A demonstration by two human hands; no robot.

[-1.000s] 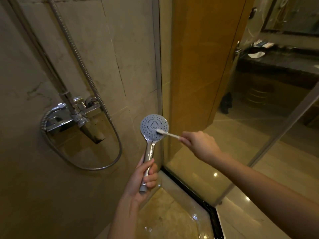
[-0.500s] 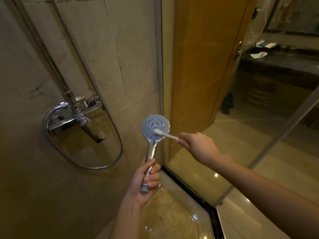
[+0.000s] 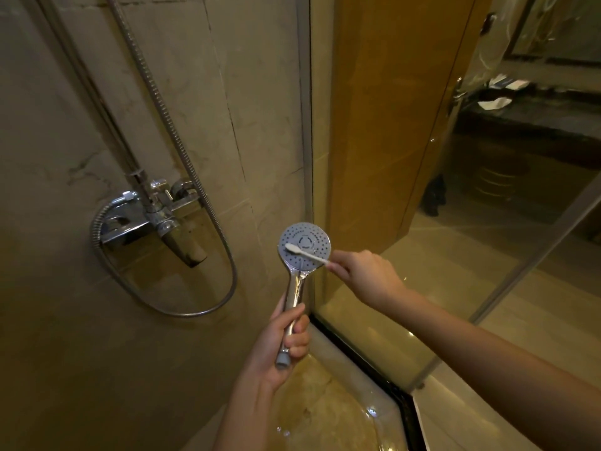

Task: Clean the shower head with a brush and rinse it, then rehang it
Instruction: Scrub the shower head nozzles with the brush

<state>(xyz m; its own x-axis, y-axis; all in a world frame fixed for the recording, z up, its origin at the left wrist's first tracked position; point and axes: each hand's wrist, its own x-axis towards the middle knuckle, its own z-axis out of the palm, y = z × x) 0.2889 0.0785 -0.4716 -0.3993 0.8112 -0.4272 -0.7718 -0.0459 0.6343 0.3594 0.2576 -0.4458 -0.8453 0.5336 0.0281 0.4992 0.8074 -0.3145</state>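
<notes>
Now the left hand [image 3: 279, 343] grips the handle of the shower head [image 3: 304, 246], spray face upright above that grip; the right hand [image 3: 364, 275] pinches a white toothbrush [image 3: 305, 252], bristles lying across the face.

Wet shower floor [image 3: 320, 413]; dark countertop [image 3: 540, 117] carries white papers [image 3: 496, 103].

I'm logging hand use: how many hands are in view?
2. The left hand grips the handle of the shower head from below. The right hand, further right, holds the brush across the head's face. No others show.
</notes>
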